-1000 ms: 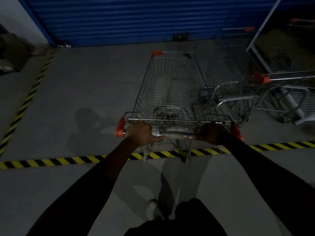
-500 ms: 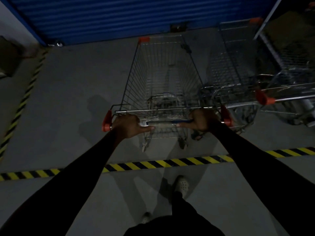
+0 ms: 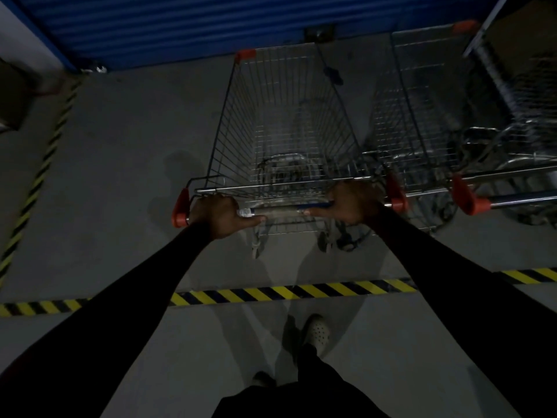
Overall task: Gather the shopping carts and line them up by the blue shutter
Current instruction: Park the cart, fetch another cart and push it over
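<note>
Straight ahead of me stands a silver wire shopping cart (image 3: 283, 122) with orange plastic caps on its corners, its nose pointing at the blue corrugated shutter (image 3: 180, 25) that runs across the top of my view. The cart's front end is near the shutter's lower edge; whether it touches I cannot tell.

My left hand (image 3: 220, 214) is wrapped round the left end of the cart's blue-and-silver handle bar (image 3: 283, 210), fingers curled over the top and thumb lying along the bar. My right hand (image 3: 352, 203) grips the right end the same way, thumb pointing inward. Both arms are stretched out in black sleeves (image 3: 156, 285).

Just beside this cart, on its right, is a second wire cart (image 3: 422, 122), facing the shutter too, with the two baskets close together side by side. Further right, a third cart (image 3: 518, 199) shows its orange-capped handle and part of its frame; the edge of the view cuts off the rest.

All three stand on the grey concrete floor (image 3: 120, 176). A strip of yellow-and-black hazard tape (image 3: 286, 292) crosses the floor between me and the cart wheels, and another strip runs up the left side. One white perforated shoe (image 3: 316, 330) is planted on my side of the tape.
</note>
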A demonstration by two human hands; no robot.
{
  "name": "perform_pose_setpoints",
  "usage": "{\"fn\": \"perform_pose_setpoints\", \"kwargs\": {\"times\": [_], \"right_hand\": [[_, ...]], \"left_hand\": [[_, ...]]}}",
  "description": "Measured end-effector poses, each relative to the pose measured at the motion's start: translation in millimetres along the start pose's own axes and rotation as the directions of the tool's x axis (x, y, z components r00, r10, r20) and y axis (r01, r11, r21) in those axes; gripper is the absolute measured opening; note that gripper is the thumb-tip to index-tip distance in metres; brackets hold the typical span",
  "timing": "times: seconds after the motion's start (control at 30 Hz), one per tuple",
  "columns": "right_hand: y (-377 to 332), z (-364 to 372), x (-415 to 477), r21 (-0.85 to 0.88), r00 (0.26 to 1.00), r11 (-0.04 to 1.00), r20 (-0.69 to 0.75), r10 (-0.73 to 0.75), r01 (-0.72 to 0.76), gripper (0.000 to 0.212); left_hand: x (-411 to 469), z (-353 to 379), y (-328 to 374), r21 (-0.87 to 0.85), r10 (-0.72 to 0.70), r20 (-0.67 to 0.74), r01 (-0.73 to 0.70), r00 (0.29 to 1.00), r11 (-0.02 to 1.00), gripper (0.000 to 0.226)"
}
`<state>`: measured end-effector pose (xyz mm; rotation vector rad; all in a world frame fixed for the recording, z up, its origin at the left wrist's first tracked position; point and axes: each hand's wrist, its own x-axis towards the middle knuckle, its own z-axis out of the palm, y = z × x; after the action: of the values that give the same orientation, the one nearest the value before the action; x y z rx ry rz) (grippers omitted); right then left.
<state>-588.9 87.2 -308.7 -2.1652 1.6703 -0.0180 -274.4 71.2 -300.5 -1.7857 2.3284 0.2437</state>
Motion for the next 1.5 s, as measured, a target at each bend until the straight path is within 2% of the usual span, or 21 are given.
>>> {"fn": "perform_pose_setpoints", "kwargs": {"times": [0.2,0.3,0.33,0.4,0.57,0.67,0.77,0.87,0.93,1.03,1.1,1.23,1.3,1.5], "right_hand": [[6,6,5,-0.093,0.999,0.995,-0.041,-0.025,0.021,0.096],[2,10,3,-0.096,0.998,0.995,-0.059,-0.018,0.012,0.106],[1,10,2,-0.078,0.998,0.997,-0.065,-0.011,0.006,0.105],[1,11,0,-0.016,0.997,1.000,-0.075,0.002,-0.003,0.097],[-16,7,-18,-0.071,0.994,0.997,-0.108,-0.023,0.015,0.091],[-30,5,-27,-0.144,1.000,0.990,-0.028,0.000,-0.004,0.078],[-38,5,-35,-0.190,0.997,0.979,0.016,0.072,-0.068,0.079],[-47,7,-43,-0.215,0.994,0.972,0.034,0.102,-0.093,0.072],[-50,12,-47,-0.249,0.994,0.965,0.036,0.099,-0.087,0.079],[-52,20,-52,-0.239,0.995,0.967,0.021,0.095,-0.088,0.102],[-55,24,-56,-0.217,0.995,0.972,0.018,0.102,-0.096,0.107],[-64,26,-68,-0.199,0.990,0.973,0.048,0.131,-0.119,0.094],[-67,27,-72,-0.203,0.989,0.971,0.049,0.142,-0.129,0.085],[-68,29,-84,-0.151,0.994,0.983,-0.006,0.107,-0.107,0.084]], "left_hand": [[-2,0,1,0.016,0.001,-0.033,-0.001,0.999,1.000,0.088],[-7,-2,3,0.026,0.014,-0.069,-0.013,0.997,1.000,0.096],[-8,-3,3,0.027,0.014,-0.073,-0.012,0.997,1.000,0.097],[-12,-5,2,0.023,0.021,-0.075,-0.019,0.997,1.000,0.085],[-24,-3,-4,0.030,0.038,-0.063,-0.036,0.997,0.999,0.071],[-32,-1,-7,0.021,0.044,-0.048,-0.043,0.998,0.999,0.073],[-42,-1,-8,0.040,0.043,-0.051,-0.041,0.998,0.998,0.072],[-52,-1,-10,0.029,0.062,-0.041,-0.061,0.997,0.998,0.077],[-59,-1,-11,0.017,0.070,-0.031,-0.070,0.997,0.997,0.079],[-69,-3,-13,-0.014,0.080,-0.017,-0.080,0.997,0.997,0.080],[-77,-3,-13,-0.046,0.094,-0.034,-0.095,0.995,0.994,0.076],[-92,-4,-14,-0.072,0.136,-0.102,-0.144,0.985,0.987,0.068],[-96,-2,-15,-0.062,0.132,-0.088,-0.138,0.987,0.988,0.070],[-102,8,-14,0.003,0.106,-0.072,-0.107,0.992,0.994,0.079]]}}
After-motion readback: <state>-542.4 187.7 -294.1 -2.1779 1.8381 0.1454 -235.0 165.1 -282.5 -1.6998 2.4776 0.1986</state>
